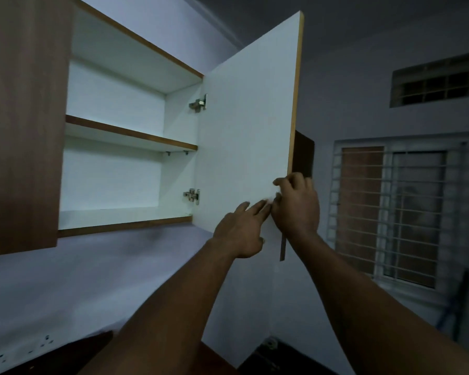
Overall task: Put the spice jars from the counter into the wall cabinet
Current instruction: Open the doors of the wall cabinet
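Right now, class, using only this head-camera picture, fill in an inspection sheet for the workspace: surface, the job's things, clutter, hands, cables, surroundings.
Surface: only a dark brown strip at the bottom edge, perhaps the counter.
Job's things: wall cabinet is open and its cabinet door stands out to the right. No spice jars seen, on either shelf or elsewhere.
Clutter: nothing seen.
Hands: left hand lays straight fingers on the door's inner face. Right hand grips the door's free edge.
Cables: nothing seen. Wall sockets sit below the cabinet, blurred.
Surroundings: barred window and vent on the right wall.
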A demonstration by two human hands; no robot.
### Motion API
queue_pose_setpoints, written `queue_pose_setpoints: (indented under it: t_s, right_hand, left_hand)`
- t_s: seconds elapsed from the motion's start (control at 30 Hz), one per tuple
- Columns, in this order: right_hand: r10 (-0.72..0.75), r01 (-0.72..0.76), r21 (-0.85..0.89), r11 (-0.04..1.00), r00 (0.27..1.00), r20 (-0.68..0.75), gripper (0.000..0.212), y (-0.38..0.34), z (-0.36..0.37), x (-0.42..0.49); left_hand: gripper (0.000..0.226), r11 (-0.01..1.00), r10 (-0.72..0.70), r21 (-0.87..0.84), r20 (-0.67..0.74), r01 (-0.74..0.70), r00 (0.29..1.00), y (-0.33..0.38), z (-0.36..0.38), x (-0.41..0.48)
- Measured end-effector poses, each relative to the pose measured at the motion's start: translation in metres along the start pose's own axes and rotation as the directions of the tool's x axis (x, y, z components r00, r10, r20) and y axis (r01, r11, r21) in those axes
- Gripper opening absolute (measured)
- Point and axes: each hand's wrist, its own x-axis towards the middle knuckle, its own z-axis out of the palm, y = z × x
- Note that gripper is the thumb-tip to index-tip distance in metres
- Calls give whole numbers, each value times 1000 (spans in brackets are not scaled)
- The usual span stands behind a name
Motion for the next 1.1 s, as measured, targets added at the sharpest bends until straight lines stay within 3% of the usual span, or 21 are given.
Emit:
queue_pose_setpoints:
  t_s: [0.1,0.23,0.53,0.67,0.93,1.1]
  right_hand:
    - [-69,79,-88,993,991,112,33,16,8,-9]
    - [-71,95,-150,984,985,160,35,34,21,-17]
    - [79,-4,-253,967,955,285,40,75,47,-14]
    - [-33,98,-212,972,956,291,39,79,61,-18]
    - [-21,54,-121,991,967,254,38,63,81,-20]
    - [-51,52,-1,999,984,169,24,38,86,-20]
  left_hand:
    - [93,999,-40,-20,28,41,999,11,8,15]
    - [93,999,-46,1,67,46,997,18,24,32]
    - [94,999,-13,46,130,7,991,20,62,68]
    - [93,999,-13,38,139,8,990,15,73,74]
    - [93,998,-44,52,155,36,987,-7,83,70]
    - [83,990,-106,109,104,95,989,-28,72,59]
